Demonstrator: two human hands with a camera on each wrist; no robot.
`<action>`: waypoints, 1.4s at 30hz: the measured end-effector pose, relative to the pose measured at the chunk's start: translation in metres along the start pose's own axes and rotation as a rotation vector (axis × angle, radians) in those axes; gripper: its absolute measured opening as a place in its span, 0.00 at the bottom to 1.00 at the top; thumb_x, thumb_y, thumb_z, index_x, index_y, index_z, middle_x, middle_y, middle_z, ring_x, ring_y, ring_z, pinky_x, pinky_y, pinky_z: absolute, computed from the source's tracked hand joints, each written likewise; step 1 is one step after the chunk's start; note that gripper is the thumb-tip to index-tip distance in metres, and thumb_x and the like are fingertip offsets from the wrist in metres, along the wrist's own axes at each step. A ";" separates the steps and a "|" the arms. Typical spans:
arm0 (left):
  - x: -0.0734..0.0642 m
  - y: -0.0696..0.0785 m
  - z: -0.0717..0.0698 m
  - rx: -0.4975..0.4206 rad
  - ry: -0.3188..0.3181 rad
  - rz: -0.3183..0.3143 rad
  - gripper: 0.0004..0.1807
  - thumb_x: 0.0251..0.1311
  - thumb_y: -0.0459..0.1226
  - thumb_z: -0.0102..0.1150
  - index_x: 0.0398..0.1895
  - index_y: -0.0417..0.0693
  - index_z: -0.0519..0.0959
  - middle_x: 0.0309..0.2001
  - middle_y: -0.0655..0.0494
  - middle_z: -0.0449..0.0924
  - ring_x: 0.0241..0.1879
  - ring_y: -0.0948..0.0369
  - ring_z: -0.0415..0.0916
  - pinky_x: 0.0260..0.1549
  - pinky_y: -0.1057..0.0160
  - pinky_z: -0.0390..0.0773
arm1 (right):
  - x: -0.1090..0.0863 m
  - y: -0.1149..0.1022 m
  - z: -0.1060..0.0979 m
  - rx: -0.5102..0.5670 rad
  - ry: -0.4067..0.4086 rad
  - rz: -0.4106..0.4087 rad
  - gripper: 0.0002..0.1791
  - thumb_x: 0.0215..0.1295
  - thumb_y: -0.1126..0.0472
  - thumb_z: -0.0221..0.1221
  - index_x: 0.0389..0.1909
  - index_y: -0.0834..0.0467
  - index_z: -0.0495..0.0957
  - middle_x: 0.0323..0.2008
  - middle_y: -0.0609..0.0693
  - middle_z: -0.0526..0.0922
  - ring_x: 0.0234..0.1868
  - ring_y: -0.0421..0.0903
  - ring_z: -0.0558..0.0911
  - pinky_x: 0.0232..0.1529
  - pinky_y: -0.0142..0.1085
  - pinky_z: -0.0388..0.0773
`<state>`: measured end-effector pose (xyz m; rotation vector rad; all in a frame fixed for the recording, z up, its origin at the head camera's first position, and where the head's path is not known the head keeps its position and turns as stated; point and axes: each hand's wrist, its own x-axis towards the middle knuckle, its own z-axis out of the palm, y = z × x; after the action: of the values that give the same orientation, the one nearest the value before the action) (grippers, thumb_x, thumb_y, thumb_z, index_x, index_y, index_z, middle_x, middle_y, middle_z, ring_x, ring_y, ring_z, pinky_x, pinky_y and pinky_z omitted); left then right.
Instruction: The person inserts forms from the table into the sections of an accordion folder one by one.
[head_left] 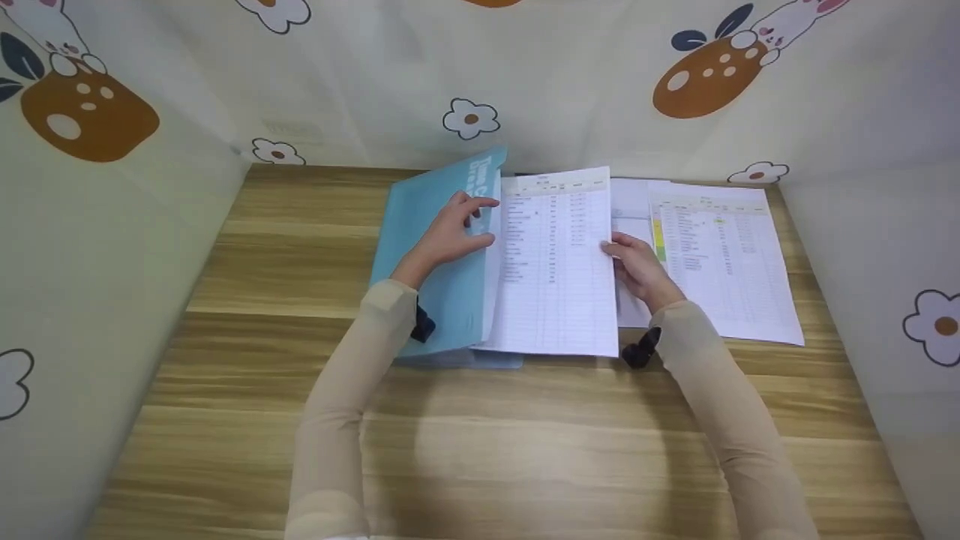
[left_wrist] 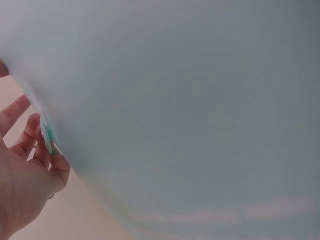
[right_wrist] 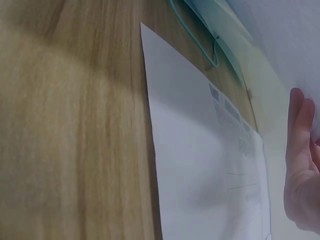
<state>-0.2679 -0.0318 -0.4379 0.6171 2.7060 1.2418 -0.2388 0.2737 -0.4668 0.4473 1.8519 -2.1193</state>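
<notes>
A light-blue folder [head_left: 424, 206] with white lettering stands partly raised at the back middle of the table. My left hand [head_left: 450, 236] grips the right edge of its cover, thumb and fingers apart along that edge. In the left wrist view the cover [left_wrist: 190, 120] fills most of the picture, and the fingers hold its rim by a small turquoise piece [left_wrist: 47, 136]. A printed table sheet [head_left: 562, 307] slants out of the folder. My right hand [head_left: 639, 268] pinches this sheet's right edge between thumb and fingers; its lower left part is hidden by the folder.
Right of the folder lies another printed sheet [head_left: 739, 300] with yellow and green marks, beside further papers [head_left: 630, 199] partly covered. A turquoise cord [right_wrist: 192, 37] hangs near the folder in the right wrist view. Patterned curtains [head_left: 375, 90] enclose the wooden table [head_left: 540, 450] at back and sides.
</notes>
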 end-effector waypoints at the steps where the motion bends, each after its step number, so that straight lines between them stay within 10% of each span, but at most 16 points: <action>1: 0.000 0.000 0.000 0.002 0.001 0.000 0.30 0.45 0.44 0.60 0.57 0.60 0.68 0.42 0.58 0.62 0.39 0.62 0.62 0.36 0.68 0.68 | 0.000 0.000 0.000 -0.005 -0.001 0.000 0.24 0.62 0.65 0.50 0.59 0.65 0.61 0.40 0.51 0.76 0.35 0.42 0.78 0.33 0.30 0.73; 42: 0.002 0.001 0.003 0.021 -0.002 0.000 0.29 0.46 0.44 0.59 0.56 0.57 0.69 0.42 0.57 0.63 0.39 0.61 0.62 0.36 0.67 0.68 | 0.014 0.006 0.034 0.026 -0.009 -0.013 0.23 0.62 0.64 0.50 0.59 0.65 0.62 0.45 0.55 0.73 0.39 0.45 0.76 0.37 0.32 0.71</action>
<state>-0.2692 -0.0287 -0.4390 0.6195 2.7209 1.2143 -0.2508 0.2391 -0.4742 0.4320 1.8291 -2.1530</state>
